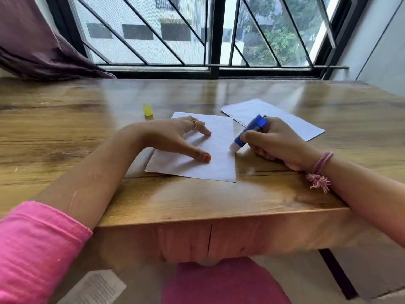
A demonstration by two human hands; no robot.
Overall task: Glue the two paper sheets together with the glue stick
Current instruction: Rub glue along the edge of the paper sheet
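Observation:
A white paper sheet (217,159) lies flat on the wooden table (197,198) in front of me. My left hand (175,137) presses it down with spread fingers and thumb. My right hand (276,143) grips a blue glue stick (249,133), tilted, with its white tip touching the sheet's right edge. A second white sheet (282,118) lies farther back to the right, partly hidden behind my right hand. The glue stick's yellow cap (148,109) stands on the table beyond my left hand.
A barred window (197,34) runs along the table's far edge, with a purple curtain (37,51) at the left. A printed paper (96,288) lies on the floor below the table's near edge, beside something pink (221,281).

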